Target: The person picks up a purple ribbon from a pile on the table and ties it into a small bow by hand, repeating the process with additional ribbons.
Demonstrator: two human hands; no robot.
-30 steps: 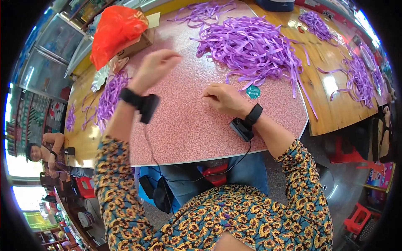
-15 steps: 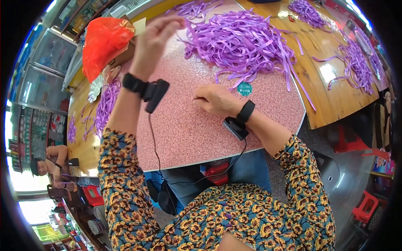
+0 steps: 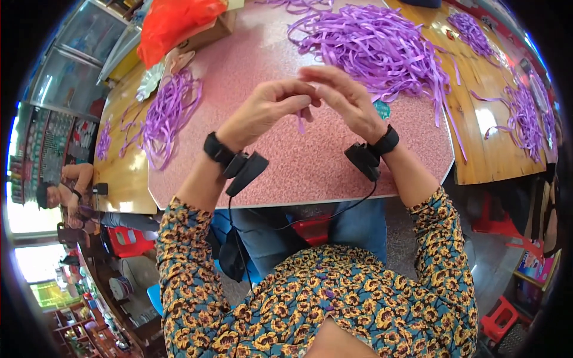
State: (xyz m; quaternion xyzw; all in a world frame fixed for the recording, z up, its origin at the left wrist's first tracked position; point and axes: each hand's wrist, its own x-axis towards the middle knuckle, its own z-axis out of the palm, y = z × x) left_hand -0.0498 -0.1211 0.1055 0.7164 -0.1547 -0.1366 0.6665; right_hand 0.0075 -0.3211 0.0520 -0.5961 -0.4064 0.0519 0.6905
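My left hand (image 3: pixel 268 112) is over the pink speckled table (image 3: pixel 286 173), thumb and fingers pinched on a purple ribbon (image 3: pixel 301 124). A short end of the ribbon hangs below the fingertips; the rest is hidden by my hands. Close against it, my right hand (image 3: pixel 352 106) has its fingers stretched out and the thumb side near the left fingertips. Whether the right hand touches the ribbon is hard to make out. Beyond the hands lies a large tangled pile of purple ribbons (image 3: pixel 382 51).
More purple ribbons (image 3: pixel 170 113) lie at the table's left edge, and another bundle (image 3: pixel 522 119) on the wooden table (image 3: pixel 477 155) at right. A red plastic bag (image 3: pixel 176 27) covers a cardboard box (image 3: pixel 209 36) at far left. Cables run from black wrist devices (image 3: pixel 248 173). Another person (image 3: pixel 74 185) sits at left.
My left hand has come down from the upper left to the middle. My right hand has risen beside it, its curled fingers now straightened. The view has shifted a little.
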